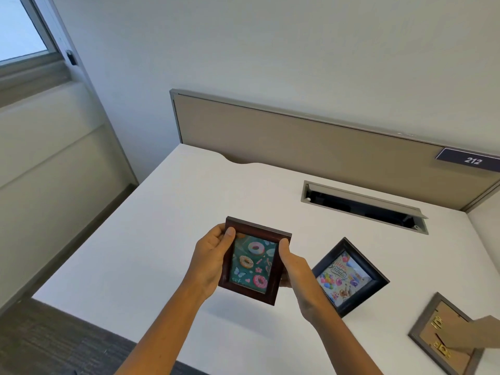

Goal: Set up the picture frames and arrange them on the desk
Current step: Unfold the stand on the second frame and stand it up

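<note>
While hands [251, 263] grip the doughnut frame [253, 262], nameplate [469, 159] "212", black frame [349, 277] "Happy Birthday"

The doughnut picture frame [253, 262] is held above the counter [151, 239], between the left hand [211, 262] on its left edge and the right hand [295, 272] on its right edge. To the right of it, the birthday picture frame [349, 277] is on the counter, and further right, near the front edge, a third frame [443, 336] lies face down with its back stand [476, 334] up. Behind these frames the cable tray [362, 205] is sunk in the counter, and behind it the partition panel [297, 142] stands along the back edge, with the number plate [469, 159] at its right end.
</note>
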`<move>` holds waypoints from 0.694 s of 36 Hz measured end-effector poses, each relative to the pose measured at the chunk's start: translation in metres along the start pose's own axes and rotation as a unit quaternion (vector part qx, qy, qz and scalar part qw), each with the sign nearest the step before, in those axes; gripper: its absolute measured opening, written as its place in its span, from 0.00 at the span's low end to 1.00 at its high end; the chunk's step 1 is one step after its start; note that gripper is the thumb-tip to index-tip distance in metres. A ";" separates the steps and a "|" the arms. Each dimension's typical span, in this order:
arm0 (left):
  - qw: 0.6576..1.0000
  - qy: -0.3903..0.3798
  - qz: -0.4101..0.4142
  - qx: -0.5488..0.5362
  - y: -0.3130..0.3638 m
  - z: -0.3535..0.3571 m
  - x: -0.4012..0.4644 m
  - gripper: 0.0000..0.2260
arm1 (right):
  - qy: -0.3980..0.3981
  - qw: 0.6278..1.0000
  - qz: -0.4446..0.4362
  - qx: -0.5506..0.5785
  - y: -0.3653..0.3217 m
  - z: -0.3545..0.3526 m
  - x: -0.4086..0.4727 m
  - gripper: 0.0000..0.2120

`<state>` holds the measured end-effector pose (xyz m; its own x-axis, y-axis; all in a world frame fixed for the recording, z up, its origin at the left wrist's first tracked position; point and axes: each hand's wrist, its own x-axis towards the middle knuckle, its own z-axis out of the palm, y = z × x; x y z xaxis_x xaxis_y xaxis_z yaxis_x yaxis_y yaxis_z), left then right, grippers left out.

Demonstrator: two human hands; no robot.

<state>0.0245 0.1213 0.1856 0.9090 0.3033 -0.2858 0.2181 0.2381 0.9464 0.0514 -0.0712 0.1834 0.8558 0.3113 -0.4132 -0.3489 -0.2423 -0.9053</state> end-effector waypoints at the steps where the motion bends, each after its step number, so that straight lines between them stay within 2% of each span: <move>1: 1.000 -0.003 0.003 0.000 -0.001 0.000 0.001 0.12 | -0.006 1.000 0.004 0.006 0.000 0.000 -0.001 0.29; 10: 0.999 -0.027 0.021 -0.004 -0.008 -0.006 0.012 0.12 | -0.047 0.996 0.006 0.079 0.008 0.000 -0.004 0.26; 16: 0.998 -0.053 0.032 -0.002 -0.012 -0.009 0.026 0.16 | -0.016 0.988 -0.010 0.151 0.016 0.007 0.003 0.32; 21: 0.995 -0.088 0.031 0.035 -0.014 -0.012 0.040 0.16 | 0.002 0.983 -0.031 0.181 0.021 0.018 0.007 0.29; 25: 0.993 -0.116 0.020 0.031 -0.014 -0.012 0.050 0.15 | 0.055 0.972 -0.034 0.228 0.038 0.023 0.017 0.28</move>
<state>0.0631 0.1440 0.1563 0.9731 0.0894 -0.2122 0.1951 0.1698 0.9660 0.0441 -0.0533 0.1399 0.9094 0.2058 -0.3614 -0.4023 0.2145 -0.8900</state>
